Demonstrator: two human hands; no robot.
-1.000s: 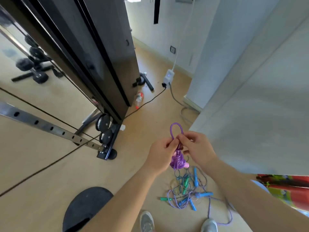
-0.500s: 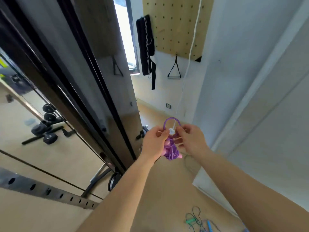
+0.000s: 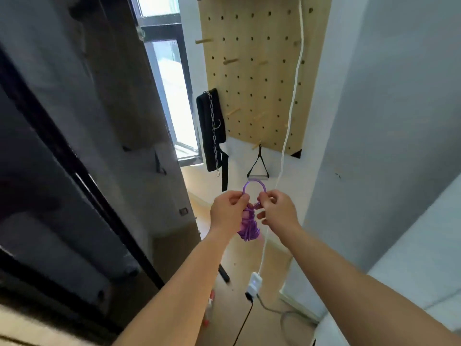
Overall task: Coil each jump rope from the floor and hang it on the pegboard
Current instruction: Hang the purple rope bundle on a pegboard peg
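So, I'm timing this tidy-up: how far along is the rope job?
Done: the purple rope is coiled, with a loop on top. In hand: left hand and right hand pinch that loop open. Left: hooking it on a pegboard peg; no jump rope hangs there.

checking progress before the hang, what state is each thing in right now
purple jump rope, coiled, loop held open on top, not hung
left hand, pinches the loop's left side
right hand, pinches the loop's right side
pegboard, wall-mounted, several pegs bare
triangle handle, hanging from a bottom peg
black strap, hanging at pegboard's left edge
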